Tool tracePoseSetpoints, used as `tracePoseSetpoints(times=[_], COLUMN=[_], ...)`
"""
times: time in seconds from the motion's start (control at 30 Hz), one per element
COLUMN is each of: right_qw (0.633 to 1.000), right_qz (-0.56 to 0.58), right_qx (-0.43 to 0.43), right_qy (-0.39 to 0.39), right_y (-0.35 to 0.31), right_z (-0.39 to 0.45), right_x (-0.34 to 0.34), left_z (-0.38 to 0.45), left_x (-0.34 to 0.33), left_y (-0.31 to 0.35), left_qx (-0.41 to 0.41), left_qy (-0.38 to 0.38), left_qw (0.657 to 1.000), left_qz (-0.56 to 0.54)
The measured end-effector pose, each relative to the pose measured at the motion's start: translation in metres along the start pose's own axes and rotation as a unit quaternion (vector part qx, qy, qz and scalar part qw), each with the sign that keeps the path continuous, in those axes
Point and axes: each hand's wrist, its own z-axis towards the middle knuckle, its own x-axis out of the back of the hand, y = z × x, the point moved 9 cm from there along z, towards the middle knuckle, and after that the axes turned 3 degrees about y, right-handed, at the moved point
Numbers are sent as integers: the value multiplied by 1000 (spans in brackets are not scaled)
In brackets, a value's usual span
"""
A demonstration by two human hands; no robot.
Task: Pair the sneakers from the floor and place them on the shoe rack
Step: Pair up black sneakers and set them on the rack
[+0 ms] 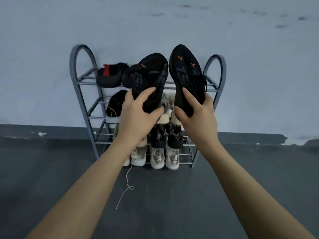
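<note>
Left hand (136,114) gripping left sneaker (150,78), right hand (195,109) gripping right sneaker (186,75), soles facing camera; risking knocking the black shoes (110,75) at 10 o'clock off shoe rack (76,80).

At frame center a grey metal shoe rack (86,107) stands on the dark floor (51,169), its tiers carrying black shoes (110,75) above and beige sneakers (164,158) below; a loose lace (126,187) trails onto the floor.

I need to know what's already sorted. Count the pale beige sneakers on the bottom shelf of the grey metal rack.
4 show: two pale beige sneakers at the left, partly behind the left forearm, and two side by side at the right. The arm may hide more.
</note>
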Motion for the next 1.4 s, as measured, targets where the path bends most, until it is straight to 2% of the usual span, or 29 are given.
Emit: tracePoseSetpoints(times=[0.23, 0.53, 0.63, 0.73, 0.9, 1.03, 1.13, 1.23, 1.4], right_qw=[999, 998, 997, 997, 995, 996, 998, 997, 997], right_qz=[6, 2, -18, -6, -29, 23, -12, -59, -34], right_qx=[-31, -65, -73, -72, -72, -71, -55, -35, -27], right_qy=[8, -6, -26, -41, -63, -40, -26, -28, -67], right_y=[20, 67, 84, 90, 95, 89, 83, 81, 82], right_z=[91, 150, 155, 153, 146, 145, 146, 141, 138], right_x=[-26, -68, -84, -89, -90, -89, -90, -91, -92], left_z=[94, 150, 155, 152, 142, 140, 139, 134, 134], left_x=[-40, -108, -131, -138, -139, -138, -138, -141, -143], left_y=[-4, -28, -40, -43, -52, -43, -40, -43, -44], left_qx=[22, 50, 66, 43, 21, 10, 2, -10, -13], left_qy=[4, -22, -59, -97, -174, -162, -153, -191, -232], left_qw=[999, 998, 994, 986, 979, 983, 986, 978, 970], left_qz=[-25, 17, 61, 127, 107, 81, 70, 85, 71])
